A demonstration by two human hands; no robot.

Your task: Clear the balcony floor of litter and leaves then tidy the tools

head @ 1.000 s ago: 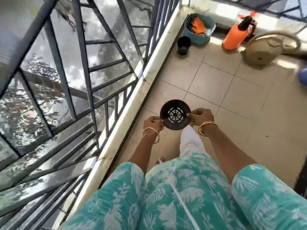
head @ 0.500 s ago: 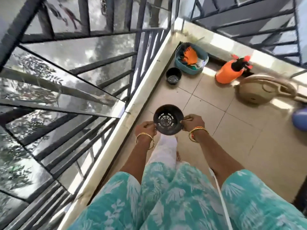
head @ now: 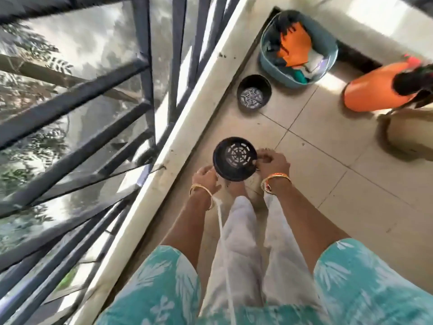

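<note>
I hold an empty black plastic plant pot (head: pixel 235 158) with a slotted bottom over the tiled floor, its mouth facing up at me. My left hand (head: pixel 206 175) grips its left rim and my right hand (head: pixel 273 163) grips its right rim. A second black pot (head: pixel 253 93) stands on the floor farther ahead, beside the parapet. Behind that pot sits a teal tub (head: pixel 276 64) filled with orange gloves and small tools.
A pale parapet ledge (head: pixel 187 137) with dark metal railing (head: pixel 143 90) runs along the left. An orange pressure sprayer (head: pixel 375 90) and a beige watering can (head: pixel 410 134) stand at the right. My feet are under the held pot. Beige floor tiles (head: pixel 339 184) spread to the right.
I have walked forward along the parapet with the pot in both hands. The second pot, tub and sprayer are now much closer, and my view tilts further down.
</note>
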